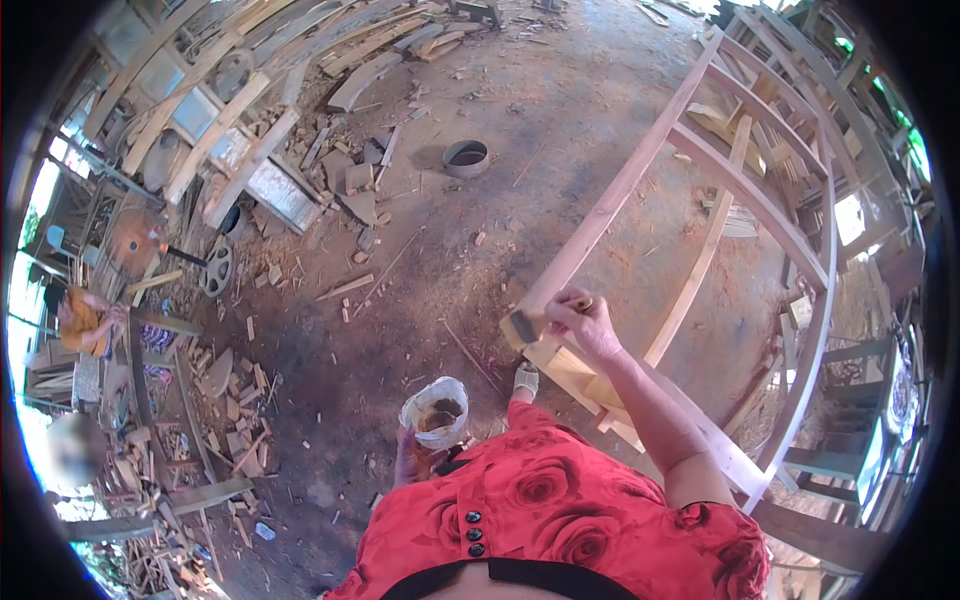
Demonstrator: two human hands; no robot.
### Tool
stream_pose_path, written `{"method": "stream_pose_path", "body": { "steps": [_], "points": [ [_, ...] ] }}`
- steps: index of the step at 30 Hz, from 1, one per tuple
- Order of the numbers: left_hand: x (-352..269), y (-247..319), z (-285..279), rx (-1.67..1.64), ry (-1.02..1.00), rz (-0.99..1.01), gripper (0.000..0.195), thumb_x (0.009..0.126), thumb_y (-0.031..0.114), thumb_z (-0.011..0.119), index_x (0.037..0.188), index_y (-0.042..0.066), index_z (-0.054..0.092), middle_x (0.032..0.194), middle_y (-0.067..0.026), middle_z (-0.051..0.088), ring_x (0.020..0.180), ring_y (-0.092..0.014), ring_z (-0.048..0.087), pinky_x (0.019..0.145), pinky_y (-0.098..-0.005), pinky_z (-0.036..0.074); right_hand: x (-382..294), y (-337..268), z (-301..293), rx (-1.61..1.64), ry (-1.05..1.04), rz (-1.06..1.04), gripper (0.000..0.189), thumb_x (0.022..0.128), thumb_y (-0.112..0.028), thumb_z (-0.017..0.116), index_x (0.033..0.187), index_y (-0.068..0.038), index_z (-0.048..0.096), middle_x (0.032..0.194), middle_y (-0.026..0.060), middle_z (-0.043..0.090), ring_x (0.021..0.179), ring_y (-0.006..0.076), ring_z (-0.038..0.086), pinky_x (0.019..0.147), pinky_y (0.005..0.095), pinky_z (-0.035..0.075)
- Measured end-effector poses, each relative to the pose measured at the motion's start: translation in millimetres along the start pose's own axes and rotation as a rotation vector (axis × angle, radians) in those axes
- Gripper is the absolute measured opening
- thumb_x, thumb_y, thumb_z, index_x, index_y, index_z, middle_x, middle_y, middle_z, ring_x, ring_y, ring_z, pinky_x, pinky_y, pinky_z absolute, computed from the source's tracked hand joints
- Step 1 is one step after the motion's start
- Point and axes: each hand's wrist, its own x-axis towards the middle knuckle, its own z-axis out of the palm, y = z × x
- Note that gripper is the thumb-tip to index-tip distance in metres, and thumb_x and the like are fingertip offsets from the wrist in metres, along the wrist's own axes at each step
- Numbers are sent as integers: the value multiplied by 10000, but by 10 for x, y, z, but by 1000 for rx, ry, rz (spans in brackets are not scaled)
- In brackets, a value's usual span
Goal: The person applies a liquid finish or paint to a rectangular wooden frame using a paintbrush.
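Observation:
My right hand is closed around the handle of a paintbrush, whose bristles lie at the end corner of a large wooden frame. The frame has long rails joined by crosspieces and stands to the right of me. My left hand holds a white plastic tub low in front of my body; brownish matter shows inside it. Most of the left hand's fingers are hidden under and behind the tub.
A round metal ring or pot sits on the dirt floor ahead. Planks and offcuts lie at the upper left, more wood scraps at the left. A person in an orange top sits at the far left, near a pedestal fan-like object.

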Motion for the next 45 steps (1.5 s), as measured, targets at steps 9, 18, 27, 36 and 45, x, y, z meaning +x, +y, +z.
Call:
{"method": "stream_pose_path", "body": {
  "steps": [9, 18, 27, 36, 45],
  "points": [
    [976, 578, 538, 52, -22, -119, 741, 792, 550, 550, 1348, 109, 337, 1285, -108, 477, 1140, -270, 513, 856, -439, 498, 1355, -392, -1120, -254, -33, -5, 161, 789, -155, 675, 859, -14, 640, 687, 54, 634, 586, 115, 614, 490, 229, 486],
    [1292, 640, 513, 33, 13, -188, 783, 758, 511, 614, 1378, 188, 261, 1328, -122, 402, 1120, -310, 513, 701, -439, 570, 2345, -738, -2144, -251, 600, -281, 146, 796, -175, 678, 860, -48, 647, 726, 30, 629, 602, 89, 602, 539, 212, 456],
    [1674, 759, 444, 148, -135, -211, 705, 803, 548, 508, 1363, 168, 310, 1329, -91, 415, 1156, -306, 479, 747, -489, 528, 1515, -91, -1745, -102, 632, -195, 259, 766, -132, 682, 986, -3, 638, 868, 44, 643, 796, 103, 590, 731, 237, 472],
    [2122, 1176, 1641, 280, -413, -322, 827, 773, 646, 491, 1391, 151, 248, 1365, -117, 363, 1201, -336, 425, 819, -551, 484, 423, 508, -1605, 552, 498, -4, 123, 809, -77, 618, 870, 29, 609, 876, 136, 654, 768, 217, 663, 701, 318, 552],
    [2031, 1186, 2058, 452, -491, -295, 840, 789, 706, 373, 1431, 204, 169, 1441, -101, 266, 1272, -386, 328, 865, -612, 425, 921, 993, -2121, 671, 176, 183, 163, 794, -64, 482, 860, 38, 592, 859, 188, 651, 695, 272, 660, 625, 374, 559]
  ]
}}
